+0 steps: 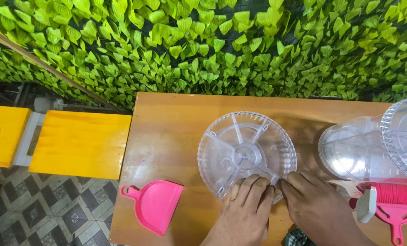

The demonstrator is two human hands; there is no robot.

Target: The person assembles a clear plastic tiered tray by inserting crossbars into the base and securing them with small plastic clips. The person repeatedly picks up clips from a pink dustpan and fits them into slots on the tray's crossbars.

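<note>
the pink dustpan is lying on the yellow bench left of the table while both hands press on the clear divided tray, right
Not quite. The head view shows the pink dustpan lying on the brown table itself, at its near left corner, not on the yellow bench. The left hand and right hand do press on the clear divided tray.

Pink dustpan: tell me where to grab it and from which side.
Probably grip the pink dustpan by its short looped handle, at the pan's upper left. It lies flat near the wooden table edge with the handle pointing left and nothing around it, so come from the left. The left hand, now on the clear tray, is nearest.
</note>
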